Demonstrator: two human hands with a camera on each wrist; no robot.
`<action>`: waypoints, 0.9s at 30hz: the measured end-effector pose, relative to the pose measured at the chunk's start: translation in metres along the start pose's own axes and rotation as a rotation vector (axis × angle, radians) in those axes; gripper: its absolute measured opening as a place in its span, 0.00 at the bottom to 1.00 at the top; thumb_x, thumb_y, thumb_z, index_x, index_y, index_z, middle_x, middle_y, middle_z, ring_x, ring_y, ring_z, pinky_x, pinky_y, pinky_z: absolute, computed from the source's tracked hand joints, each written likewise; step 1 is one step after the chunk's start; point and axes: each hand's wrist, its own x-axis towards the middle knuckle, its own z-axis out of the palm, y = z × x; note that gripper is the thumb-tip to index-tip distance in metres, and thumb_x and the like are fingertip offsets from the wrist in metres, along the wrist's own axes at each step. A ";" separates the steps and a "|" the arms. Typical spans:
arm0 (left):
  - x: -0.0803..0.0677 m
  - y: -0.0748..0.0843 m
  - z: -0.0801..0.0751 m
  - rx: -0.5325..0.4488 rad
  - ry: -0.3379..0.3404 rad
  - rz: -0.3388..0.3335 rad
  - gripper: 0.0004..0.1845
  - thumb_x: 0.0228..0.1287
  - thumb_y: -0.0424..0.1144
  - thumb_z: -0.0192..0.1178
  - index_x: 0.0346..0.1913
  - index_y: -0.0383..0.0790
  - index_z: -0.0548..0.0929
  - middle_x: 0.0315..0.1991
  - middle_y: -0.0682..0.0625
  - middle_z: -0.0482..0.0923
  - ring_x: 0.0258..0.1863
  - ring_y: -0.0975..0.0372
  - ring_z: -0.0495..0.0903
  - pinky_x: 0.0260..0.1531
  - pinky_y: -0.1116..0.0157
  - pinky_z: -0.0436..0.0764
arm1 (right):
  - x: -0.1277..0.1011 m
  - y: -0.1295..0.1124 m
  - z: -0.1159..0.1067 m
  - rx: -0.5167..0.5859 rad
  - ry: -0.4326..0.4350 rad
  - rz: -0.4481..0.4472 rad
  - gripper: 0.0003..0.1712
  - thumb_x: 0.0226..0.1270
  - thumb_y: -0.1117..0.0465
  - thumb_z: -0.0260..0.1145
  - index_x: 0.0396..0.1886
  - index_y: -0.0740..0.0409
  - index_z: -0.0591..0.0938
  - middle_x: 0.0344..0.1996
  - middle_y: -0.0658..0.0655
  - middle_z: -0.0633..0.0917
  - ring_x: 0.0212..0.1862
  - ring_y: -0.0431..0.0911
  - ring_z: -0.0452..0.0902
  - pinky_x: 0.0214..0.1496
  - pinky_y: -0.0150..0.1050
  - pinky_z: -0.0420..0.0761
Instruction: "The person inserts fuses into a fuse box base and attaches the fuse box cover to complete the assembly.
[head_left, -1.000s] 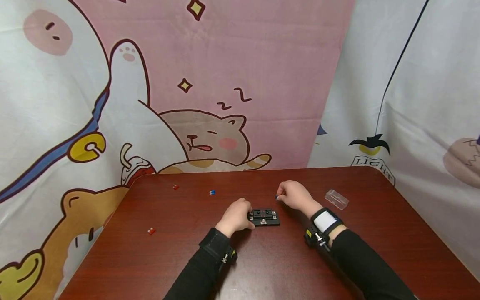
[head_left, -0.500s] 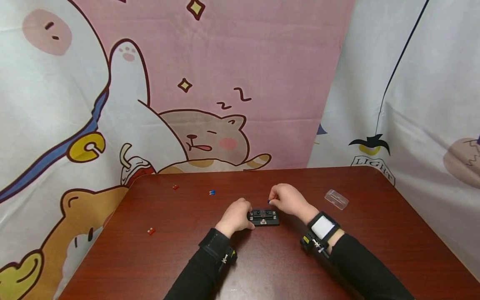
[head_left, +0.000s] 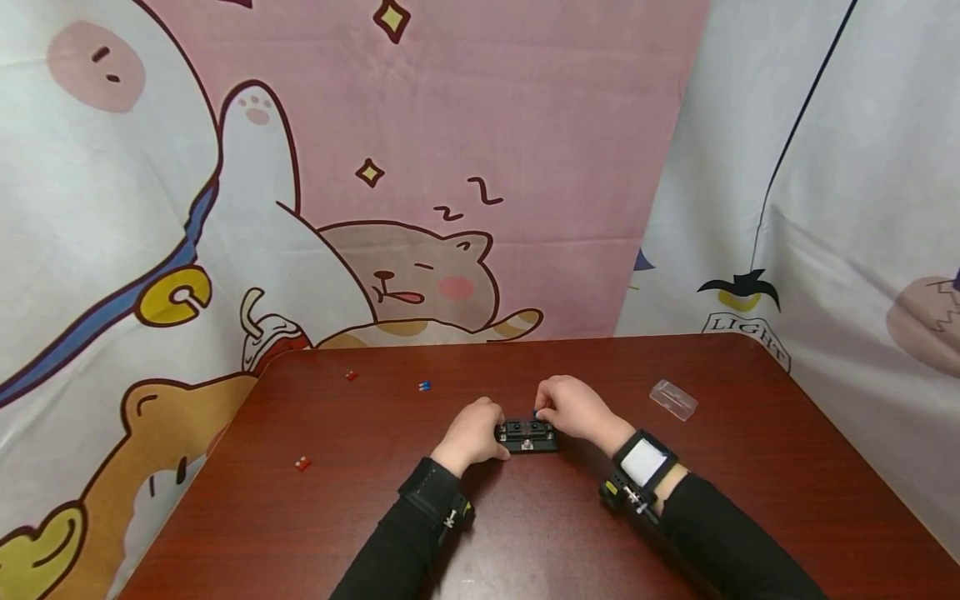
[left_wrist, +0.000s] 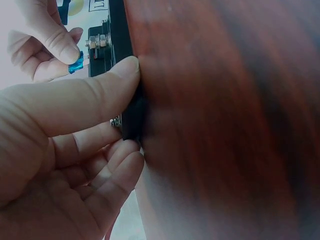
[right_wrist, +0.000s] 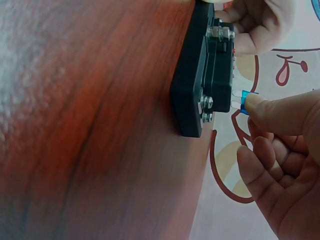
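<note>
A small black fuse block (head_left: 527, 435) with metal screws lies on the dark red table (head_left: 525, 533). My left hand (head_left: 472, 433) grips its left end, thumb and fingers curled round the edge (left_wrist: 131, 107). My right hand (head_left: 573, 408) pinches a small blue blade fuse (right_wrist: 245, 101) between thumb and forefinger. The fuse's metal legs sit just above the block's top face (right_wrist: 217, 60). The blue fuse (left_wrist: 76, 63) also shows in the left wrist view, held close over the block's screw terminals.
Loose on the table lie a blue fuse (head_left: 424, 385) and a red fuse (head_left: 351, 374) at the back left, and another red fuse (head_left: 302, 462) at the left. A clear plastic cover (head_left: 672, 398) rests right of my hands. Printed cartoon cloth hangs behind.
My right hand has carried the blue fuse leftward and down, from beside the block's back right corner to just over its top. The left hand has stayed put.
</note>
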 end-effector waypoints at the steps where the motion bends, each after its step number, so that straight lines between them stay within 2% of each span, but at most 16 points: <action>1: 0.000 0.000 0.000 0.000 -0.001 -0.001 0.21 0.40 0.43 0.83 0.35 0.38 0.85 0.33 0.52 0.72 0.30 0.62 0.71 0.37 0.64 0.74 | 0.000 0.000 0.000 -0.002 0.003 -0.004 0.11 0.58 0.63 0.75 0.24 0.48 0.81 0.23 0.43 0.77 0.28 0.39 0.70 0.33 0.37 0.73; 13: 0.000 -0.001 0.002 0.003 0.014 0.010 0.21 0.39 0.43 0.83 0.34 0.37 0.85 0.32 0.52 0.72 0.29 0.62 0.71 0.35 0.64 0.75 | -0.002 -0.001 0.006 -0.006 0.005 -0.015 0.10 0.59 0.62 0.75 0.25 0.49 0.81 0.24 0.43 0.76 0.29 0.39 0.69 0.33 0.37 0.73; 27: -0.001 -0.001 0.001 -0.004 0.019 0.004 0.22 0.37 0.43 0.84 0.34 0.37 0.85 0.32 0.52 0.72 0.29 0.62 0.71 0.34 0.64 0.74 | -0.004 -0.002 0.007 -0.036 0.016 -0.086 0.13 0.57 0.62 0.76 0.24 0.48 0.78 0.25 0.44 0.75 0.30 0.39 0.70 0.34 0.37 0.74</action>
